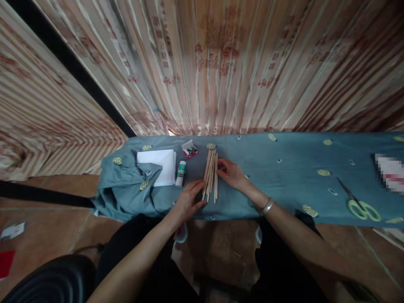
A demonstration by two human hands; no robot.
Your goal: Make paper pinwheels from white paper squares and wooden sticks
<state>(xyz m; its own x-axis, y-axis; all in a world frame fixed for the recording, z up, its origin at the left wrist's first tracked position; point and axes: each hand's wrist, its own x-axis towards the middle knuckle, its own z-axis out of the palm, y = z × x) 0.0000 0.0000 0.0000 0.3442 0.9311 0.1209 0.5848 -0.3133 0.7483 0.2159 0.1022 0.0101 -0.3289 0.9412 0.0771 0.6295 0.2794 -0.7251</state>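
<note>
Several thin, pale wooden sticks [211, 174] lie roughly side by side on the blue-green cloth in front of me, slightly fanned. My left hand [189, 200] is at their lower left, fingertips against the outer sticks and thumb apart near the bottom ends. From the right side, my right hand [232, 173] reaches the upper part of the sticks, with bent fingers and a gap at the thumb. Its fingertips meet the rightmost stick; neither hand wraps around them. Left of the sticks lies a green-and-white glue stick [181, 173].
The cloth [284, 176] covers a long narrow table against a patterned curtain [217, 84]. White paper sheets [160, 162] lie left, partly under a cloth fold. An opened small box [190, 150] with dark contents sits behind. Green-handled scissors [360, 206] are right; a blurred pale object [391, 170] is beyond.
</note>
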